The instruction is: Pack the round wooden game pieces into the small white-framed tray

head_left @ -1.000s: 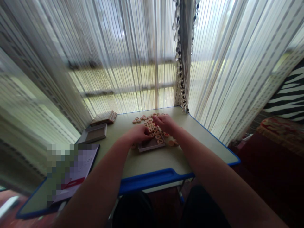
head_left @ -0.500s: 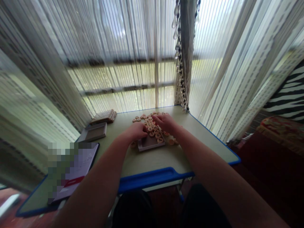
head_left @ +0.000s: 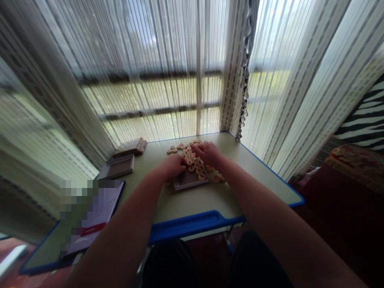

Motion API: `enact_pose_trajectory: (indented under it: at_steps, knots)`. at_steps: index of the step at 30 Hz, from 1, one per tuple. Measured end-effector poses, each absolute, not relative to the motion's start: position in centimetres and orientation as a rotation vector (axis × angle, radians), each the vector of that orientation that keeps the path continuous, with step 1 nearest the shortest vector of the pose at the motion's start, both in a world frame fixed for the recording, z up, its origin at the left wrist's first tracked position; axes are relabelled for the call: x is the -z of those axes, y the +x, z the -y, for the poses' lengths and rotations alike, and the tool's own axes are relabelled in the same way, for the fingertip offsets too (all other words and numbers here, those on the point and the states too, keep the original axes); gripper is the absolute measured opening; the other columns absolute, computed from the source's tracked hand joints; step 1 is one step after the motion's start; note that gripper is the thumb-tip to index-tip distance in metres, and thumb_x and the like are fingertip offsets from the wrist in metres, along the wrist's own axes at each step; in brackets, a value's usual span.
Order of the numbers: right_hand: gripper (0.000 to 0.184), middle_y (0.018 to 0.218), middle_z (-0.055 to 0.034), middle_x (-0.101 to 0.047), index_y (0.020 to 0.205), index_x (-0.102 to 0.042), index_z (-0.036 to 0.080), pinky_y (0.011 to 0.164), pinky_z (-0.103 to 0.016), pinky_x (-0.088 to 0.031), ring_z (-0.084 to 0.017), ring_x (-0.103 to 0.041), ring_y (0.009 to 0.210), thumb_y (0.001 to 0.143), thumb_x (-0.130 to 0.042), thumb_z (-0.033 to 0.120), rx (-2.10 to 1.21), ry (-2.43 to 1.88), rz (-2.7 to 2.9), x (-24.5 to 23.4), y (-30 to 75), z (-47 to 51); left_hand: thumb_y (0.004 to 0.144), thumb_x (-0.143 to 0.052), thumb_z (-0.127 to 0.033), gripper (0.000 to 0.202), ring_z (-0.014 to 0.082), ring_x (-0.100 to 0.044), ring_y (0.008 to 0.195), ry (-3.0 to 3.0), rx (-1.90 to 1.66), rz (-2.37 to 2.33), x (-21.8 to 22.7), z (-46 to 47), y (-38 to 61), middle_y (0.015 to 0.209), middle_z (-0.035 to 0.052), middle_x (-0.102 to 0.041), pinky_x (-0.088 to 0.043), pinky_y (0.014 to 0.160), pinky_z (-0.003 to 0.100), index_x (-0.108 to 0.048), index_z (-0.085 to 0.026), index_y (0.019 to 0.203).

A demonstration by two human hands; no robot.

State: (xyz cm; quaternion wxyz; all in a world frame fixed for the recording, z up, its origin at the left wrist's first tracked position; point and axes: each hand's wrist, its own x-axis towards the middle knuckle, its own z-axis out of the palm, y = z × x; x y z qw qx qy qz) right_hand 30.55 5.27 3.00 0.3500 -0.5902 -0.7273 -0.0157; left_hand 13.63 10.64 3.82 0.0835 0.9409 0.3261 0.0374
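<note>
A pile of round wooden game pieces (head_left: 188,151) lies on the far middle of a pale table with a blue rim (head_left: 195,225). A shallow wooden tray (head_left: 189,181) sits just in front of the pile, with several pieces in its far end. My left hand (head_left: 173,165) rests at the tray's far left corner, fingers curled over pieces there. My right hand (head_left: 207,154) lies palm down on the pile, fingers reaching left over the pieces. What either hand holds is too small to make out.
A second wooden tray (head_left: 118,167) and a slatted wooden block (head_left: 131,147) lie at the table's far left. A dark folder with papers (head_left: 96,214) sits at the near left. Striped sheer curtains (head_left: 270,100) hang close around the table's far edges.
My left hand has drawn back slightly from the pile to the tray's corner. The view shifted a little; the curtain tassel swung right.
</note>
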Motion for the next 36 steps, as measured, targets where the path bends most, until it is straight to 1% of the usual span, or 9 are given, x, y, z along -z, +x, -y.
enact_pose_trajectory:
  at_steps: [4, 6, 8, 11, 17, 25, 30, 33, 36]
  knots:
    - [0.052, 0.061, -0.0024, -0.06, 0.062, -0.06, 0.015, 0.059, -0.022, -0.031, -0.011, -0.051, 0.058, 0.086, -0.028, 0.047, 0.038, -1.522, 1.886, -2.99, 30.51, -5.24, 0.067, -0.047, -0.026, 0.024, 0.0135, -0.052, 0.059, 2.841, -0.094, -0.981, -3.91, -10.48, 13.73, 0.068, 0.0042, -0.064, -0.034, 0.055, 0.024, -0.068, -0.016, 0.073]
    - [0.051, 0.062, -0.0025, -0.06, 0.062, -0.06, 0.015, 0.059, -0.022, -0.031, -0.011, -0.05, 0.059, 0.086, -0.028, 0.046, 0.027, -1.538, 1.88, -3.04, 30.48, -5.22, 0.072, -0.044, -0.035, 0.03, 0.0131, -0.051, 0.057, 2.841, -0.092, -1.008, -3.94, -10.42, 13.77, 0.065, 0.0044, -0.063, -0.032, 0.053, 0.024, -0.067, -0.015, 0.072]
    - [0.051, 0.062, -0.0027, -0.061, 0.063, -0.061, 0.015, 0.059, -0.022, -0.031, -0.011, -0.05, 0.059, 0.086, -0.028, 0.046, 0.012, -1.547, 1.876, -3.08, 30.45, -5.2, 0.075, -0.039, -0.046, 0.042, 0.013, -0.05, 0.055, 2.844, -0.096, -1.042, -3.91, -10.37, 13.81, 0.062, 0.0048, -0.062, -0.031, 0.051, 0.024, -0.067, -0.016, 0.071]
    - [0.051, 0.064, -0.0032, -0.061, 0.067, -0.063, 0.014, 0.058, -0.023, -0.031, -0.011, -0.051, 0.059, 0.086, -0.029, 0.046, -0.006, -1.543, 1.867, -3.15, 30.41, -5.13, 0.076, -0.036, -0.053, 0.048, 0.0129, -0.05, 0.056, 2.874, -0.118, -1.068, -3.82, -10.3, 13.88, 0.063, 0.005, -0.063, -0.03, 0.051, 0.024, -0.067, -0.017, 0.071]
    - [0.048, 0.064, -0.0038, -0.062, 0.075, -0.066, 0.014, 0.059, -0.024, -0.031, -0.013, -0.052, 0.062, 0.085, -0.032, 0.047, -0.037, -1.584, 1.842, -3.31, 30.15, -4.96, 0.076, -0.038, -0.053, 0.047, 0.0147, -0.053, 0.059, 2.955, -0.139, -1.113, -3.7, -10.2, 14.0, 0.066, 0.0063, -0.064, -0.03, 0.051, 0.024, -0.067, -0.017, 0.071]
    - [0.048, 0.065, -0.0033, -0.062, 0.076, -0.065, 0.014, 0.059, -0.023, -0.031, -0.012, -0.051, 0.061, 0.086, -0.031, 0.046, -0.025, -1.57, 1.857, -3.1, 30.18, -5.17, 0.076, -0.04, -0.051, 0.043, 0.0139, -0.052, 0.057, 2.976, -0.168, -1.095, -3.4, -10.46, 13.93, 0.065, 0.0059, -0.063, -0.029, 0.049, 0.024, -0.066, -0.018, 0.068]
    - [0.048, 0.062, -0.0027, -0.061, 0.07, -0.064, 0.014, 0.057, -0.022, -0.03, -0.011, -0.051, 0.059, 0.086, -0.03, 0.045, 0.017, -1.524, 1.894, -3.03, 30.31, -5.18, 0.076, -0.042, -0.05, 0.041, 0.014, -0.053, 0.059, 2.962, -0.176, -1.086, -3.41, -10.55, 13.88, 0.068, 0.0057, -0.064, -0.031, 0.051, 0.024, -0.066, -0.018, 0.07]
    - [0.048, 0.06, -0.0028, -0.06, 0.064, -0.062, 0.014, 0.056, -0.022, -0.029, -0.01, -0.05, 0.057, 0.086, -0.031, 0.044, 0.046, -1.525, 1.903, -3.11, 30.27, -5.11, 0.076, -0.043, -0.046, 0.037, 0.0142, -0.054, 0.061, 2.955, -0.171, -1.077, -3.48, -10.55, 13.85, 0.07, 0.0054, -0.064, -0.034, 0.053, 0.023, -0.066, -0.018, 0.071]
    - [0.048, 0.059, -0.003, -0.06, 0.063, -0.061, 0.014, 0.056, -0.022, -0.029, -0.01, -0.05, 0.056, 0.086, -0.032, 0.044, 0.054, -1.525, 1.916, -3.2, 30.23, -5.05, 0.076, -0.044, -0.041, 0.032, 0.0143, -0.054, 0.064, 2.967, -0.174, -1.063, -3.48, -10.58, 13.88, 0.072, 0.005, -0.065, -0.036, 0.056, 0.023, -0.066, -0.018, 0.072]
